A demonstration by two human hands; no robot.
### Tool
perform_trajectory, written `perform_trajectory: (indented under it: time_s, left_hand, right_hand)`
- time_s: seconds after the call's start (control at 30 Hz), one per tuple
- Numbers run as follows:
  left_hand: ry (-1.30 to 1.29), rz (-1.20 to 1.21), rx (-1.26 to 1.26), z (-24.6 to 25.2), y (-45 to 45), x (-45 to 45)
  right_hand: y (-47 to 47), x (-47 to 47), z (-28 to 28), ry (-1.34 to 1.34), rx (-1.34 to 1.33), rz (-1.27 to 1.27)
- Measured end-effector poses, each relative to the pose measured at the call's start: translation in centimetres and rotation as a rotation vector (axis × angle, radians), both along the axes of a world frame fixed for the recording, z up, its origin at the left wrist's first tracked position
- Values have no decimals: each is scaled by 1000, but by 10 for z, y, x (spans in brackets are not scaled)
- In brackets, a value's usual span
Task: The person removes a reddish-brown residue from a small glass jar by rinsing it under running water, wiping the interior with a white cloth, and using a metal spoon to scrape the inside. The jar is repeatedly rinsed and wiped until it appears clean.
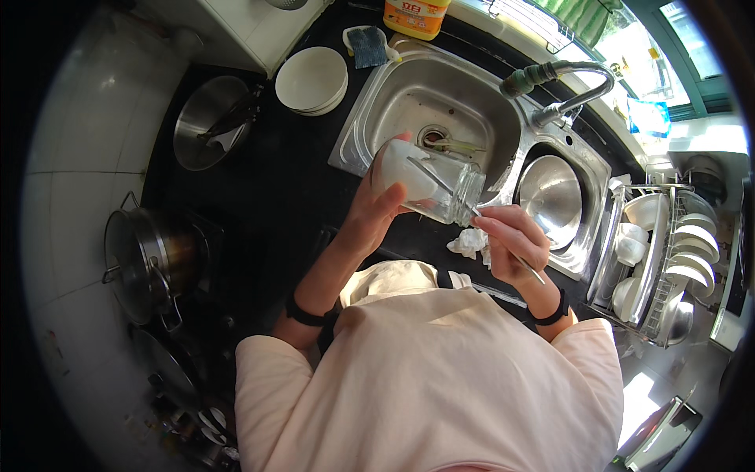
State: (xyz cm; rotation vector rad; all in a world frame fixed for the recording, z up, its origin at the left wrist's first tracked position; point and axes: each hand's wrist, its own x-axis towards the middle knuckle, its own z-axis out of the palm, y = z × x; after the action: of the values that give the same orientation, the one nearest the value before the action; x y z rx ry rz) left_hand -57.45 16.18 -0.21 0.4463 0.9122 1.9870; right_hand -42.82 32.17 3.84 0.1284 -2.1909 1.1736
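Tilted on its side above the near edge of the sink is a clear glass jar [445,183] with white matter inside towards its base. My left hand [380,194] grips the jar around its base end. The jar's threaded mouth, with no lid on it, faces my right hand [514,239]. Between the fingers of that hand is a thin metal utensil [534,270], reaching through the mouth into the jar; its inner end lies against the white matter, and its exact kind is hidden. A stainless steel sink basin [383,106] lies beyond, with something pale green by its drain.
A metal bowl [551,197] sits in the smaller basin under the faucet [581,74]. Stacked white bowls [311,79], a scouring pad [368,47] and a yellow detergent bottle [416,17] stand around the sink. A loaded dish rack [655,253] is right, a lidded pot [153,253] left.
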Motion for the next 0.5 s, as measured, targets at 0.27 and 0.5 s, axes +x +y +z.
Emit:
perform_trajectory:
  time_s: [0.27,0.5]
  left_hand:
    - [-3,-40,54,0,-2,-7]
    - [63,79,-13,-1,1,1]
  right_hand:
    - [5,-1,-7,-175,-1017,244]
    - [-8,5,-5,-45,60,5]
